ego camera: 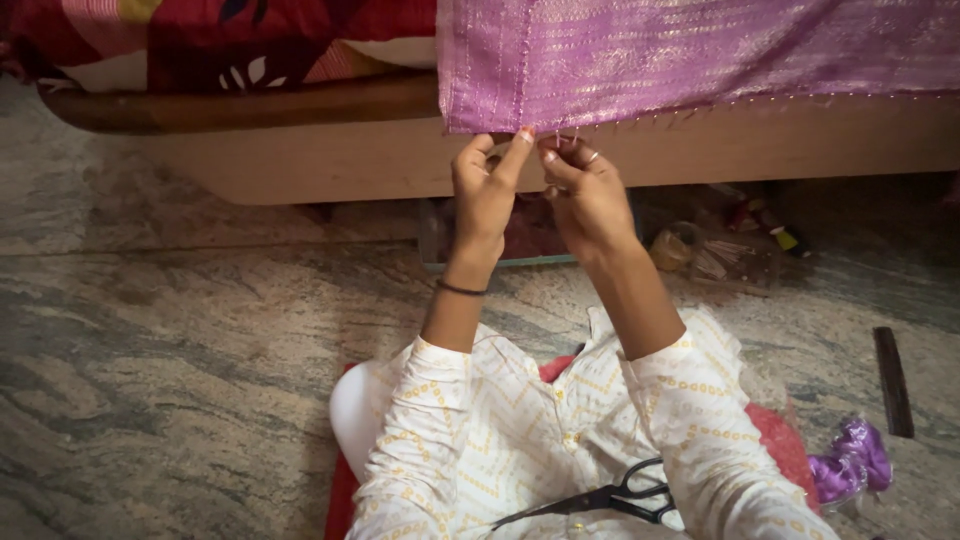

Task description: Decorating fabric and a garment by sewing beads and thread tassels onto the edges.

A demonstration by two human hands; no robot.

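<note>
A shiny purple cloth (pixel 680 55) hangs over the wooden bed edge (pixel 330 160), with short thread tassels along its lower hem. My left hand (pixel 487 190) pinches the hem near the cloth's left corner, forefinger raised against the fabric. Right beside it, my right hand (pixel 583 195), wearing a ring, pinches the hem threads with its fingertips. Black scissors (pixel 610 497) lie on my lap on the white patterned garment.
A red patterned bedspread (pixel 200 40) covers the bed at upper left. Under the bed sit a clear box (pixel 440 235) and a bag of small items (pixel 710 255). A dark comb (pixel 893 380) and a purple thread bundle (pixel 850 462) lie on the stone floor at right.
</note>
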